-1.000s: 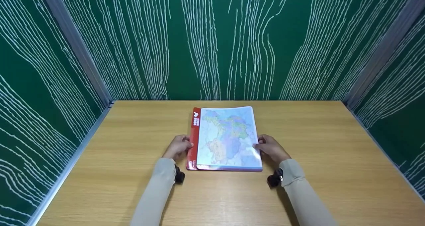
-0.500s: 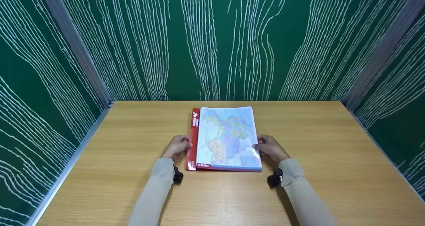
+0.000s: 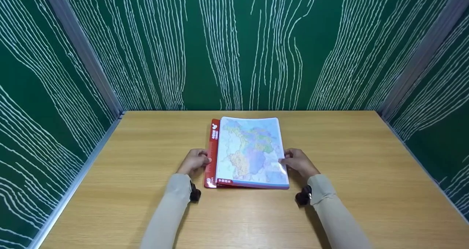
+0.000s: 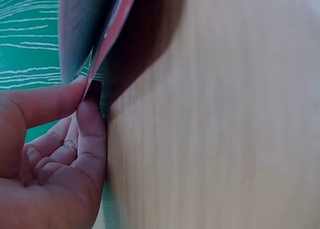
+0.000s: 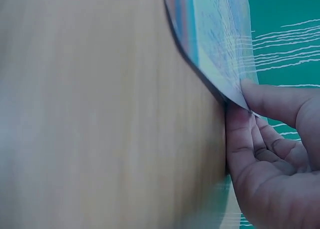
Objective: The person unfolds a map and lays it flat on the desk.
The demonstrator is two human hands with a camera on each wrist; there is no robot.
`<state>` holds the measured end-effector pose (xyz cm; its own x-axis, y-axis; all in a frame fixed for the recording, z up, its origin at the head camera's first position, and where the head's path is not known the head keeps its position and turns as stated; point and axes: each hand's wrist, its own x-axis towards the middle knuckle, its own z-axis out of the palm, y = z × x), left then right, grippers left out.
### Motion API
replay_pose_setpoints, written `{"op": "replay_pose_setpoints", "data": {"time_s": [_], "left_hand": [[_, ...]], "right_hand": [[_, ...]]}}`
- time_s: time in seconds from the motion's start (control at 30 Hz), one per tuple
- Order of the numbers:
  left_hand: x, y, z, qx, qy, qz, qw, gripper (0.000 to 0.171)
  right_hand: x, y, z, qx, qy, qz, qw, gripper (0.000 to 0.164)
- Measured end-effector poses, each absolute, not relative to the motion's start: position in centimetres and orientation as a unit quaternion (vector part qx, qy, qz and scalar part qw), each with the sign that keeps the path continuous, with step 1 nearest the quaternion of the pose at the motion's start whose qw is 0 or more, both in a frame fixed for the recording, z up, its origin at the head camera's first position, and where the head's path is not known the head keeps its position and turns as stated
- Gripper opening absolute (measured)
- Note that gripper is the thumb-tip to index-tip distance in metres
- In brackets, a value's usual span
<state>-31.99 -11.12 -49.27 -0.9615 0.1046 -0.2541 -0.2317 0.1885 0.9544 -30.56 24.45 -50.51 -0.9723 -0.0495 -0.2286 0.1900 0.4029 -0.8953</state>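
Note:
A map sheet [image 3: 249,150] with pastel regions lies over a red-bordered sheet [image 3: 213,146], whose red strip sticks out on the left. My left hand [image 3: 194,162] pinches the edge of that red strip between thumb and index finger. In the left wrist view the red sheet [image 4: 112,36] slopes up from the fingertips, and the upper sheet bows away from it. My right hand [image 3: 299,162] grips the right edge of the map, thumb on top and fingers underneath. Layered colored edges [image 5: 182,29] show below the map in the right wrist view.
The wooden table [image 3: 238,219] extends around the sheets on all sides. Green panels with white wavy lines [image 3: 220,47] close off the back and both sides, joined by metal posts [image 3: 82,51]. A black wrist camera [image 3: 195,193] sits on the left cuff, another [image 3: 303,196] on the right.
My left hand has shifted slightly left, with the red strip in its pinch. A small red label has come into view at the map's lower left corner. The right hand has stayed put.

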Motion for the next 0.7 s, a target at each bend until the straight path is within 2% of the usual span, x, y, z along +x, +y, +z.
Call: {"op": "replay_pose_setpoints", "data": {"time_s": [0.27, 0.5, 0.7], "left_hand": [[-32.29, -11.25, -49.45, -0.064, 0.771, 0.62, 0.134, 0.035], [-32.43, -11.05, -49.28, -0.059, 0.786, 0.603, 0.126, 0.029], [-32.46, -11.01, -49.25, -0.08, 0.792, 0.592, 0.128, 0.033]], "right_hand": [[-30.58, 24.49, -50.36, 0.054, 0.834, -0.539, 0.108, 0.031], [-30.43, 24.81, -50.5, 0.049, 0.833, -0.545, 0.081, 0.025], [-30.49, 24.73, -50.54, 0.062, 0.834, -0.542, 0.085, 0.021]]}}
